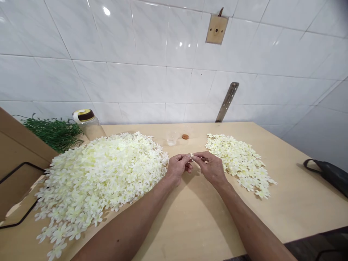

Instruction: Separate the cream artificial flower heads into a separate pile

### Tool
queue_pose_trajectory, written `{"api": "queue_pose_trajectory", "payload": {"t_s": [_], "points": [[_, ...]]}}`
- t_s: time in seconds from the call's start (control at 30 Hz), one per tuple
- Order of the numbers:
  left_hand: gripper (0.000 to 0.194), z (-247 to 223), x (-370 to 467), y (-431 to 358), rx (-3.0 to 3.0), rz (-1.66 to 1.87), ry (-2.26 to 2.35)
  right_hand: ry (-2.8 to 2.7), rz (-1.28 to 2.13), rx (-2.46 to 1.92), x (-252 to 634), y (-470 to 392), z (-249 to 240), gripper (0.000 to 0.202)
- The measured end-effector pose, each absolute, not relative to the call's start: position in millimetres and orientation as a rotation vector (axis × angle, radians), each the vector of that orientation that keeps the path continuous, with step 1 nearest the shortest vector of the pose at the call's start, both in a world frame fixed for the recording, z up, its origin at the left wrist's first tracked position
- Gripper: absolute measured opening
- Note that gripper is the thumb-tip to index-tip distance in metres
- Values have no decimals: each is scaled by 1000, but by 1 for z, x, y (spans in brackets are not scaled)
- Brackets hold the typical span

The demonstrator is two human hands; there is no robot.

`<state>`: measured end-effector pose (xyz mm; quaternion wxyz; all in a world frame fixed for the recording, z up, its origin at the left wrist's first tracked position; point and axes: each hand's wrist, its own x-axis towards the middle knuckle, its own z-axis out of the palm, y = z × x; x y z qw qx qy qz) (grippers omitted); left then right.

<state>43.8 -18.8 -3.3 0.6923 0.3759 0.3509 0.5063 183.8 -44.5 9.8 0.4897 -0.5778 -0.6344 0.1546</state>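
My left hand (178, 167) and my right hand (211, 165) meet over the middle of the table, fingertips pinched together. Between them is a small white flower (191, 155), mostly covered by the fingers, so its exact shape is hard to see. A large heap of pale cream artificial flowers (108, 166) spreads to the left, close beside my left hand. Just past my right hand lies a smaller, flatter pile of similar flowers (241, 159).
Behind my hands stand a small clear plastic cup (172, 139) and a round brown object (185, 136). At the left are a bottle (92, 127), green artificial foliage (50, 130) and a cardboard box (21, 156). A black strapped item (331, 175) lies at the table's (299, 203) right.
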Motion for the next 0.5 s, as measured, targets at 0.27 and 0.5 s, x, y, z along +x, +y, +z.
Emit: {"api": "queue_pose_trajectory", "payload": {"t_s": [0.27,0.5], "points": [[34,-3,44,-19,822,1129,795,-1531,357,-1501,185,-43,7,31],[31,-2,44,-20,847,1107,798,-1519,428,-1511,185,-43,7,33]]}}
